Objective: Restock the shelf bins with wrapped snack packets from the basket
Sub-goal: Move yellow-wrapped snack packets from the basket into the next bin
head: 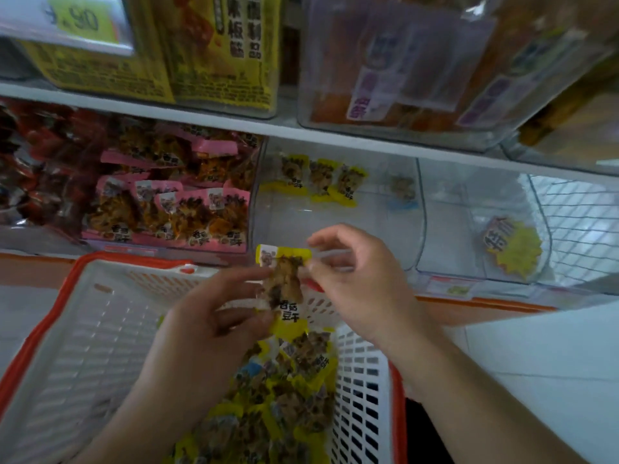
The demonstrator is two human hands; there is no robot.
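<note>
A yellow-edged snack packet [284, 286] is held upright above the white basket with the orange rim [83, 329]. My left hand [214, 316] grips its left and lower side. My right hand [355, 279] pinches its right edge between thumb and fingertips. More yellow packets [284, 396] lie piled in the basket's right half. Behind the hands stands a clear shelf bin [335, 222] with three yellow packets [320, 179] lined up at its back and one blue-edged packet [403, 192] further right.
Left of the clear bin is a bin full of pink packets [174, 202], and red packets [40, 169] beyond it. A clear bin with a yellow starburst label [512, 246] stands right. The upper shelf edge [301, 132] carries yellow boxes and clear tubs overhead.
</note>
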